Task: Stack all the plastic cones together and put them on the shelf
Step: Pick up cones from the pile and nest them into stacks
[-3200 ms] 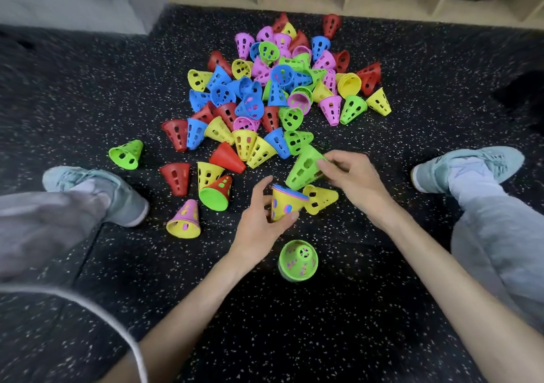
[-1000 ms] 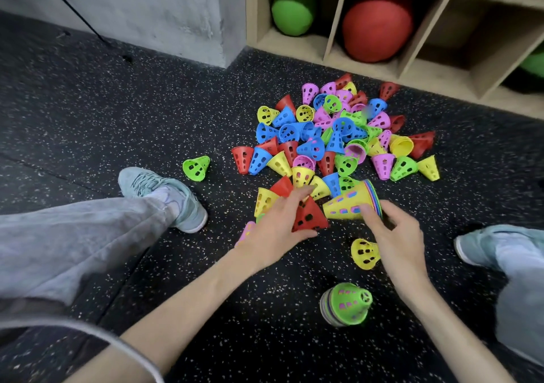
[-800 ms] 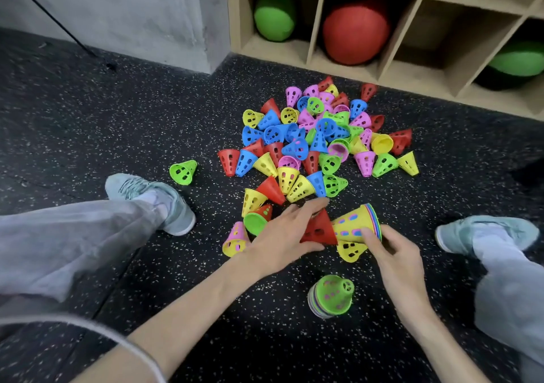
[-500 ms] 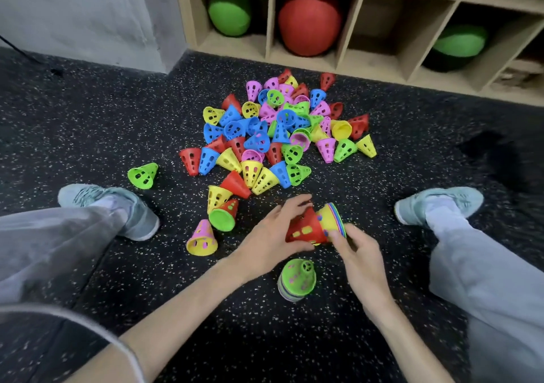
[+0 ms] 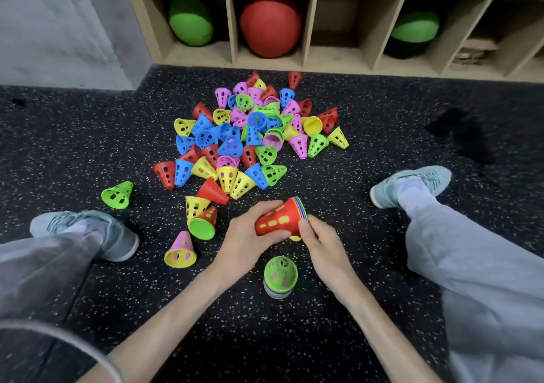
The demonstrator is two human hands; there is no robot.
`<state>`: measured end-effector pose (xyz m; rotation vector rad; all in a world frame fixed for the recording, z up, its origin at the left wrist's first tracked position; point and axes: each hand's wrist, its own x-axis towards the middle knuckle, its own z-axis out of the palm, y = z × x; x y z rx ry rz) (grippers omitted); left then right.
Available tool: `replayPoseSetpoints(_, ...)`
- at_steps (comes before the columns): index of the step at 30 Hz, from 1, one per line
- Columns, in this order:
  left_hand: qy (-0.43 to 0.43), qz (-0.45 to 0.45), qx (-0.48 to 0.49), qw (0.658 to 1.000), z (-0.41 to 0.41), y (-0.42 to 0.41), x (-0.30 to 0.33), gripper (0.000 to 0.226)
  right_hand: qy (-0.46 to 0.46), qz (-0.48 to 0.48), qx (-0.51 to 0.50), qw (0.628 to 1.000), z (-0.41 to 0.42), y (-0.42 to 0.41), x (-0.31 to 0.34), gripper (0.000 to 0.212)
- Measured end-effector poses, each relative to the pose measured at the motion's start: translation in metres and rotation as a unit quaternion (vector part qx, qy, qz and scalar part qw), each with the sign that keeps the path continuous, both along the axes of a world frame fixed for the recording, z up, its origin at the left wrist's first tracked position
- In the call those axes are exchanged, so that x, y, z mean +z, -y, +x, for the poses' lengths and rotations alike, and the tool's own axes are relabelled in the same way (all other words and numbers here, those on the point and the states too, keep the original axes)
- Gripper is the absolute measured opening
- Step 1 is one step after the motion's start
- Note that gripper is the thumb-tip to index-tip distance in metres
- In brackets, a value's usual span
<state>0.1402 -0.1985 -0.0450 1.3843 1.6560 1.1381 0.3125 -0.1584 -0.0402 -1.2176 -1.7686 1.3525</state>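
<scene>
While both hands, left and right, grip the nested stack sideways, uneven pressure could jam the red cone crooked.

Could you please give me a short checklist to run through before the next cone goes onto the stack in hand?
1. Held stack gripped by both left hand and right hand: ok.
2. Red cone seated fully on it: cannot tell.
3. Free hand for the next pick: not ok.
4. Loose cones near, such as the red cone on the floor: ok.
5. Green-topped stack upright, apart from the hands: ok.
6. Empty shelf compartment: ok.
</scene>
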Motion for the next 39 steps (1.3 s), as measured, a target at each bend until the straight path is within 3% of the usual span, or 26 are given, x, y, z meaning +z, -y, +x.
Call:
replayPoseSetpoints(2, -0.011, -0.001, 0.001, 1.0, 0.0, 0.001, 0.001, 0.057, 0.011, 0.006, 0.013, 1.0, 0.002, -0.003, -0.001, 0.034)
replayPoseSetpoints(5, -0.035, -0.009, -0.009, 0.999, -0.003, 0.002, 0.003, 0.057, 0.027, 0.022, -0.003, 0.999, 0.007, -0.007, -0.001, 0.013)
replayPoseSetpoints(9, -0.041, -0.01, -0.023, 0.999, -0.008, 0.002, 0.008, 0.055, 0.031, 0.028, -0.031, 0.999, 0.012, -0.011, 0.0, 0.027)
replayPoseSetpoints(13, -0.033, -0.01, -0.03, 0.999, -0.009, 0.001, 0.009, 0.051, 0.014, -0.009, 0.002, 1.0, 0.013, -0.01, -0.006, 0.031)
replayPoseSetpoints(21, 0.012, 0.007, 0.006, 1.0, -0.008, 0.006, 0.008, 0.062, -0.038, -0.044, 0.001, 0.998, 0.009, -0.006, -0.003, 0.037)
replayPoseSetpoints(24, 0.032, 0.025, 0.026, 0.999, -0.005, 0.007, 0.01, 0.06, -0.048, -0.068, -0.03, 0.996, 0.011, -0.008, -0.001, 0.051)
replayPoseSetpoints(30, 0.03, 0.028, 0.043, 0.998, 0.0, 0.008, 0.0, 0.049, -0.003, -0.095, -0.035, 0.995, 0.009, -0.004, -0.012, 0.035)
replayPoseSetpoints(39, -0.05, -0.026, 0.03, 0.998, 0.011, 0.028, -0.044, 0.045, 0.139, -0.086, 0.014, 0.986, 0.018, -0.001, -0.039, 0.029)
